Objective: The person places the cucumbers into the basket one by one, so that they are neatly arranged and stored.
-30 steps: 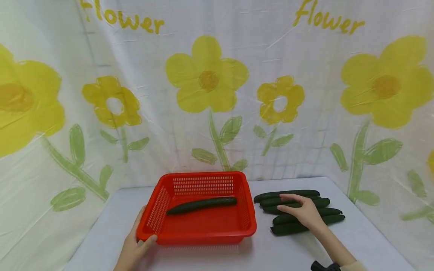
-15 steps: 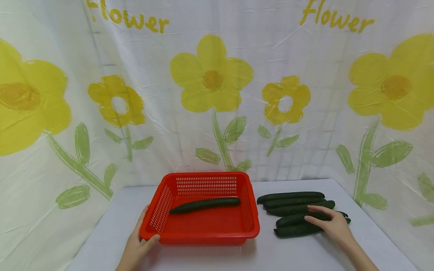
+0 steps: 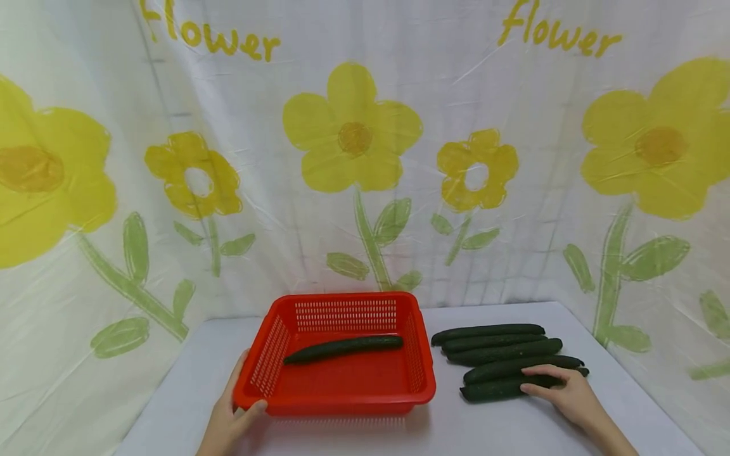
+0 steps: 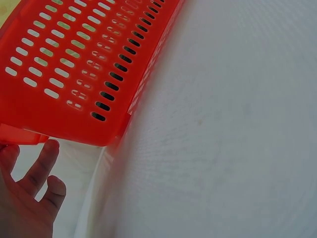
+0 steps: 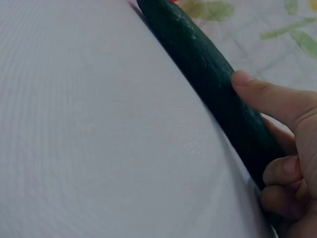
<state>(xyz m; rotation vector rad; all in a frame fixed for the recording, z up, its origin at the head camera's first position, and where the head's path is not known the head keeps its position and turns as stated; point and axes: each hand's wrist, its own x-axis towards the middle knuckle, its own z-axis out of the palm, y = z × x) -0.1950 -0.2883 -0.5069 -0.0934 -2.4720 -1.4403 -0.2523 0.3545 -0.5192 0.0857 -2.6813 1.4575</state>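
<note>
A red plastic basket (image 3: 336, 402) with slotted walls stands on the white table, one dark green cucumber (image 3: 345, 347) lying inside it. My left hand (image 3: 225, 418) holds the basket at its near left corner, thumb at the front rim and fingers along the left side. In the left wrist view, the fingers of that hand (image 4: 34, 193) are by the basket's rim (image 4: 22, 135). To the right, my right hand (image 3: 573, 394) grips the nearest loose cucumber (image 3: 493, 389). The right wrist view has its thumb on the cucumber (image 5: 198, 69) and other fingers curled against the far end.
Several more cucumbers (image 3: 496, 342) lie side by side behind the gripped one, right of the basket. A white cloth backdrop (image 3: 319, 240) with painted yellow flowers hangs behind the table (image 3: 445, 430).
My right hand has moved right and toward the near side, from above the middle cucumbers down onto the nearest one. The left hand stays at the basket's corner.
</note>
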